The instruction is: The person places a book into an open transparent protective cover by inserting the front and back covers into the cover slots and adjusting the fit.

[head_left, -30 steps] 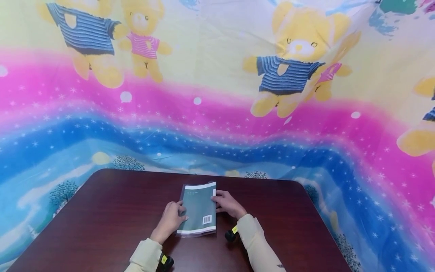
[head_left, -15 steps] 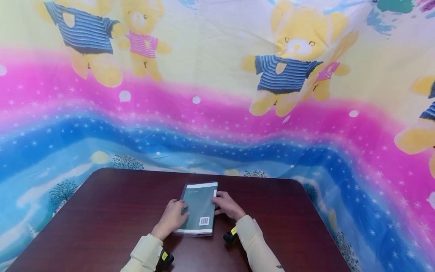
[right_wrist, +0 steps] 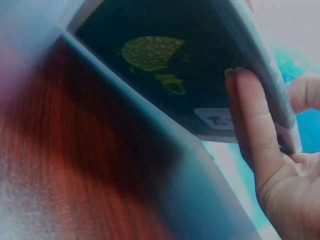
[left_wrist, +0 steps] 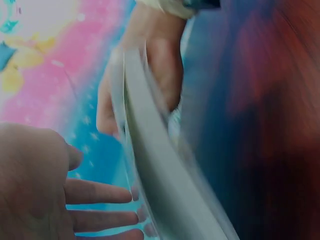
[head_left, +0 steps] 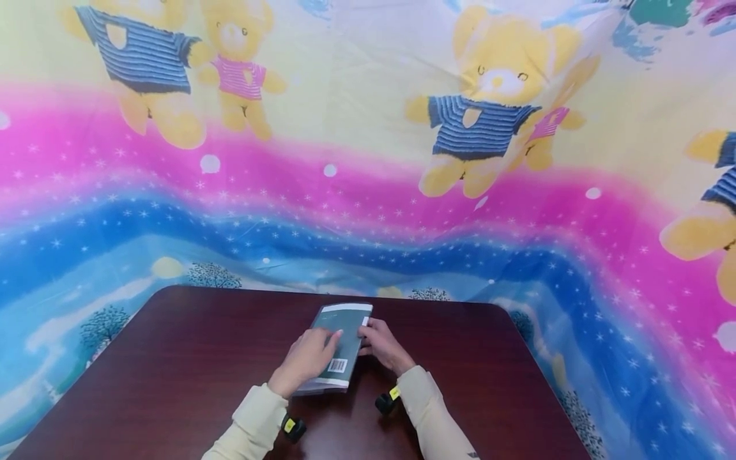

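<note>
A book (head_left: 351, 342) with a green cover, white bands and a barcode is held tilted just above the table, inside a clear plastic sleeve. My right hand (head_left: 386, 345) pinches its right edge, thumb on one cover and fingers on the other. In the right wrist view, the book's dark underside cover (right_wrist: 200, 65) carries a yellow printed picture, and the fingers (right_wrist: 257, 115) press against it. My left hand (head_left: 307, 354) lies over the left part of the book. Its straight fingers (left_wrist: 100, 192) touch the cover in the left wrist view, beside the page block (left_wrist: 165, 170).
The dark reddish-brown table (head_left: 190, 364) has rounded far corners. Behind it hangs a cloth (head_left: 345, 211) printed with teddy bears and snowflakes. A small black device with a yellow label (head_left: 293, 427) is on the left wrist; a similar device (head_left: 387, 401) is on the right.
The book has tilted, its top leaning to the right and its near edge lifting. My left hand has moved right and up across its cover; the right hand keeps its grip.
</note>
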`<state>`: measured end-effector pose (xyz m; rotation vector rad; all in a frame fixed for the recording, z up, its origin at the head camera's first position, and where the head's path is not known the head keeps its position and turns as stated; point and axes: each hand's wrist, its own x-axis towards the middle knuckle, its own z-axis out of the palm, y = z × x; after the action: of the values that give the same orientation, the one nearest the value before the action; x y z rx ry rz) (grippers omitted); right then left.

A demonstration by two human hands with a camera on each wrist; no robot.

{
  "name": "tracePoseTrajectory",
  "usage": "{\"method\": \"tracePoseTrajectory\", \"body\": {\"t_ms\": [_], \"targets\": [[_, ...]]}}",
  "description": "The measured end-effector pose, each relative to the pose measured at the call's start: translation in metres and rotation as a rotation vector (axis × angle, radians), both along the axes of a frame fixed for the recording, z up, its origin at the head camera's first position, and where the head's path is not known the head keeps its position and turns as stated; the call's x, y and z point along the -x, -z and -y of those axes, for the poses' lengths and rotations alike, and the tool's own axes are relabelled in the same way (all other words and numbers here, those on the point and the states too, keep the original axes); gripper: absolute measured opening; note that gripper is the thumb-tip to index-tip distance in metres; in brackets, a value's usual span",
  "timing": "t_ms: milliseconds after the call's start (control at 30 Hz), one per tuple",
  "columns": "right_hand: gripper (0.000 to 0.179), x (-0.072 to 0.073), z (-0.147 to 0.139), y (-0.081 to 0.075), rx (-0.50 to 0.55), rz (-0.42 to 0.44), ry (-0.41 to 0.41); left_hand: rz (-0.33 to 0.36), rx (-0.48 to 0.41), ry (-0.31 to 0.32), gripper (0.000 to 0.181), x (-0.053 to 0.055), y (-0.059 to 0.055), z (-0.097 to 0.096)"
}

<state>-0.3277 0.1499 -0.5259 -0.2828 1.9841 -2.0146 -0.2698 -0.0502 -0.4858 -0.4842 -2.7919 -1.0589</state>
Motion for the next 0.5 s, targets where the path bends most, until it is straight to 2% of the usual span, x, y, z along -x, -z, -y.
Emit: {"method": "tracePoseTrajectory", "body": {"t_ms": [100, 200, 333, 500], "targets": [[0.053, 0.000, 0.000, -0.006, 0.021, -0.019, 0.013, 0.007, -0.005, 0.017, 0.041, -0.006, -0.012, -0.008], [0.052, -0.001, -0.001, -0.014, 0.032, -0.042, 0.015, -0.033, -0.003, 0.029, 0.044, -0.013, -0.025, -0.016], [0.049, -0.001, -0.003, -0.023, 0.049, -0.060, 0.021, -0.145, 0.055, -0.001, 0.049, -0.023, -0.035, -0.031], [0.049, 0.000, -0.006, -0.030, 0.039, -0.085, 0.042, -0.296, 0.211, -0.087, 0.045, -0.030, -0.036, -0.053]]}}
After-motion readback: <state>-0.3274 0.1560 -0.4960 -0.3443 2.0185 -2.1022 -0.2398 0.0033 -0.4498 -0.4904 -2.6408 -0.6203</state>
